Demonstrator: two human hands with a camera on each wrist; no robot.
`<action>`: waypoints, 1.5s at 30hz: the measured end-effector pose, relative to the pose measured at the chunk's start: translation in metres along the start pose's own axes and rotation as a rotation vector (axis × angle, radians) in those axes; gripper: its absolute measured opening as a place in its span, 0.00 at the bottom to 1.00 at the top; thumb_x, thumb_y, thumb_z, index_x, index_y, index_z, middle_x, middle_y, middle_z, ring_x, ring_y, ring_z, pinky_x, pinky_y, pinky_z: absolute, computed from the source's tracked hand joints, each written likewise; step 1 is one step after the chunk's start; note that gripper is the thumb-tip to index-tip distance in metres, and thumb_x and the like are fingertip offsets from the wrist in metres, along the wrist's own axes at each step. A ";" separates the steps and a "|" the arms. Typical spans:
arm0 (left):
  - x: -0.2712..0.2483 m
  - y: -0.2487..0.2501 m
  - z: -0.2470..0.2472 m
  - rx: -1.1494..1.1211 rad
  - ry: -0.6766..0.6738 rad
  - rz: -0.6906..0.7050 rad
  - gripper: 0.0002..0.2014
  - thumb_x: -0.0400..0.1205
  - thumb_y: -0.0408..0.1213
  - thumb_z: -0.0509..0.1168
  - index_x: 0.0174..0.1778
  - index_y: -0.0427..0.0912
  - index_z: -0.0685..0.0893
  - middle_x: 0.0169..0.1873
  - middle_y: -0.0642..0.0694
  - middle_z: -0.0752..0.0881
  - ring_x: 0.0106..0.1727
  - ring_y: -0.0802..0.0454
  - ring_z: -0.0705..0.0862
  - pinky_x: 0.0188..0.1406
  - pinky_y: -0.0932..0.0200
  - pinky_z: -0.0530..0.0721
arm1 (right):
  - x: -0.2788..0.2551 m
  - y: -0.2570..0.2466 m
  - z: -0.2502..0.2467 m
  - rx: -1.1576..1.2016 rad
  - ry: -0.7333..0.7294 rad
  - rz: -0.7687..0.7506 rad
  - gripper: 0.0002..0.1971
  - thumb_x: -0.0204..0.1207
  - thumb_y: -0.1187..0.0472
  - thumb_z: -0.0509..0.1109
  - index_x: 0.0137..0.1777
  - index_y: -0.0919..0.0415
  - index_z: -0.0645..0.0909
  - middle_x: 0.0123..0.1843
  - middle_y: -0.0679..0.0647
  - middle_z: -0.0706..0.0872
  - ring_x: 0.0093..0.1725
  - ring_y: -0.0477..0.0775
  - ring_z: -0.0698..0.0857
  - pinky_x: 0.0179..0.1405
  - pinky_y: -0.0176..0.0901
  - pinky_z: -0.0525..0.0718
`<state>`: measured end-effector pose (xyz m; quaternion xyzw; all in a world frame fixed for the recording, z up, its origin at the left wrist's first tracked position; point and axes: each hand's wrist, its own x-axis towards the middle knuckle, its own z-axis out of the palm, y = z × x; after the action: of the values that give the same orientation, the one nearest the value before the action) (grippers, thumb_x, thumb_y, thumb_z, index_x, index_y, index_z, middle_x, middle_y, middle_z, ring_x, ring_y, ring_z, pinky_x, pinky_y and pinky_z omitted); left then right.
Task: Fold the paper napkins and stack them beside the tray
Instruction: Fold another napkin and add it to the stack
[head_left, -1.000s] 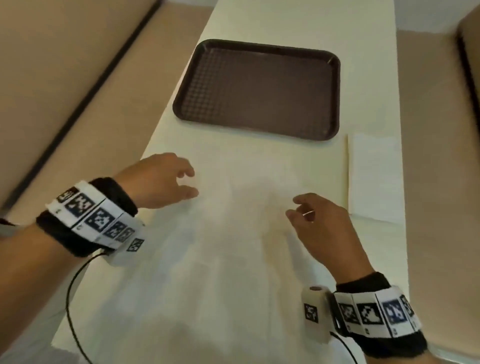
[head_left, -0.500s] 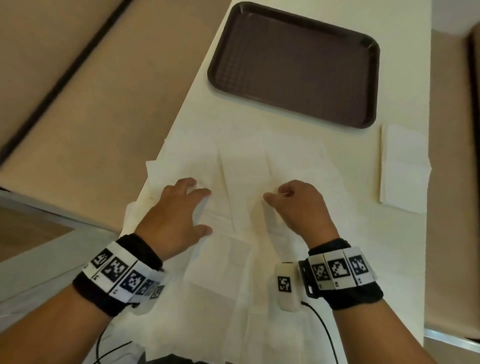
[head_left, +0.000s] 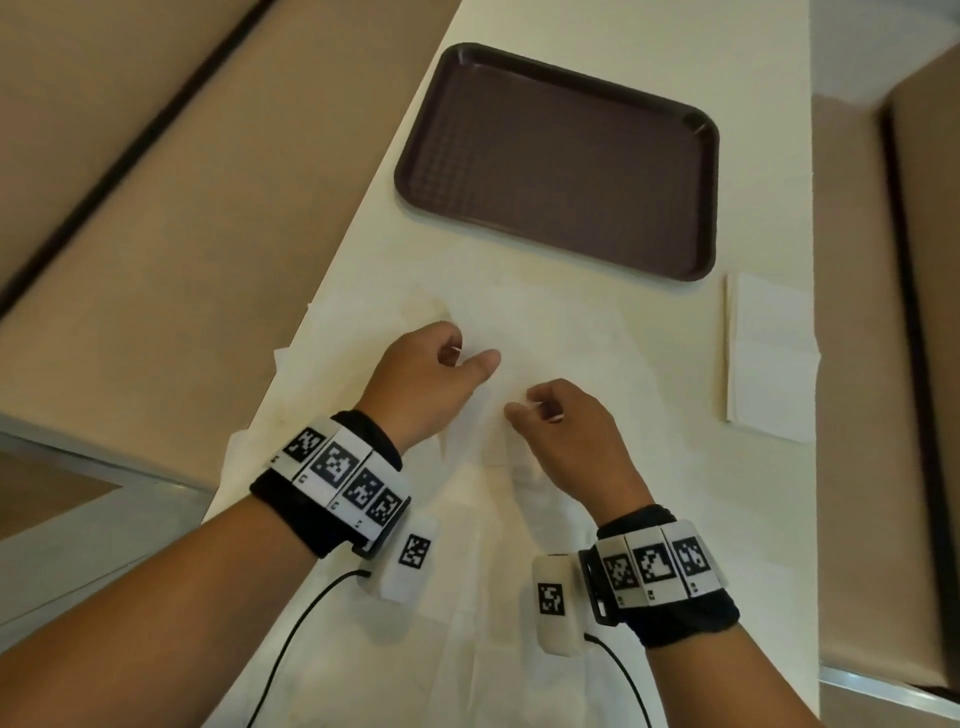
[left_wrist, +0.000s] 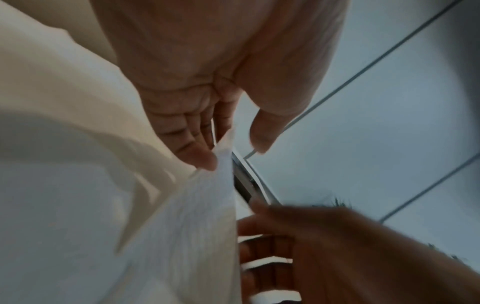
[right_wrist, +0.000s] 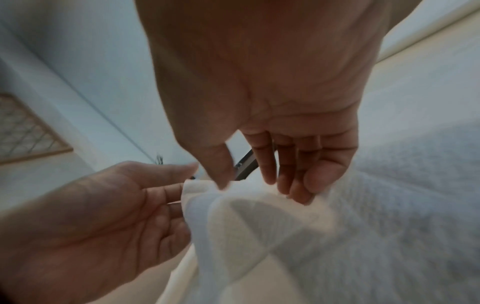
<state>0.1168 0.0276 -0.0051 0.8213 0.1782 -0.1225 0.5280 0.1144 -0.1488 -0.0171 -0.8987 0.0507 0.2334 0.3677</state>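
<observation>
Several unfolded white napkins (head_left: 582, 358) lie spread on the cream table (head_left: 649, 41) in front of a dark brown tray (head_left: 556, 166). My right hand (head_left: 530, 410) pinches a raised fold of the top napkin (right_wrist: 246, 216) between thumb and fingers (right_wrist: 298, 191). My left hand (head_left: 470, 358) is close beside it. Its fingertips (left_wrist: 202, 156) touch the napkin's lifted edge (left_wrist: 202, 205), and its thumb (left_wrist: 262, 142) stands a little off the paper. A stack of folded napkins (head_left: 769, 358) lies right of the tray's near corner.
Beige bench seats (head_left: 182, 234) run along both sides of the narrow table. More loose napkins (head_left: 493, 649) cover the table between my forearms and overhang its left edge (head_left: 283, 358). Black cables (head_left: 291, 639) trail from both wristbands.
Both hands have drawn together at the middle of the spread napkins. The left hand was flat on the paper. The right hand now pinches up a fold.
</observation>
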 end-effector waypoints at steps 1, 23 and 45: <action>0.000 0.007 0.004 -0.025 -0.022 0.004 0.14 0.83 0.55 0.67 0.47 0.46 0.81 0.41 0.54 0.81 0.41 0.48 0.84 0.46 0.45 0.91 | -0.004 0.001 -0.004 0.079 0.009 -0.001 0.23 0.78 0.37 0.71 0.65 0.51 0.79 0.55 0.42 0.84 0.53 0.42 0.84 0.48 0.35 0.81; 0.032 0.020 0.049 0.042 -0.008 -0.144 0.18 0.78 0.46 0.74 0.62 0.49 0.82 0.53 0.48 0.86 0.56 0.46 0.87 0.61 0.43 0.87 | 0.028 0.052 -0.031 0.359 0.143 0.182 0.04 0.75 0.63 0.68 0.48 0.57 0.83 0.48 0.54 0.88 0.48 0.59 0.89 0.50 0.64 0.91; 0.047 0.128 0.116 -0.318 -0.543 0.188 0.27 0.79 0.23 0.71 0.72 0.51 0.82 0.54 0.42 0.91 0.47 0.50 0.90 0.41 0.55 0.88 | -0.001 0.089 -0.117 1.078 0.091 0.079 0.12 0.80 0.61 0.74 0.62 0.62 0.87 0.56 0.59 0.92 0.51 0.57 0.91 0.52 0.52 0.91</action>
<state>0.2118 -0.1185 0.0342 0.6786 -0.0287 -0.2583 0.6870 0.1349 -0.2939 -0.0006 -0.5894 0.2127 0.1488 0.7650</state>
